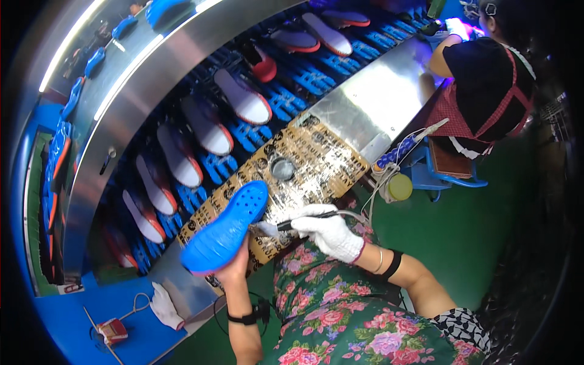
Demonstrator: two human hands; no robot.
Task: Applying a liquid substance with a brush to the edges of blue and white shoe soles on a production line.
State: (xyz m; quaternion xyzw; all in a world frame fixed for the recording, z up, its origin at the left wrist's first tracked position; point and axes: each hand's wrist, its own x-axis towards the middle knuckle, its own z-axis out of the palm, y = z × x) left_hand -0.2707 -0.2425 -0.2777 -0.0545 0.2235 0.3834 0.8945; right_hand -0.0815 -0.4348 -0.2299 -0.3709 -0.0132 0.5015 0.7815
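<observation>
Brown tape covers the bench. Above its near left part is the blue sole, heel end pointing away; a steady tilt toward the brush should give even coverage along the edge. Bare left hand, forearm raised, clamps the sole from below. Gloved right hand, apart from the left, pinches the brush nearly level; light strokes seem best. Bristle contact is unclear.
</observation>
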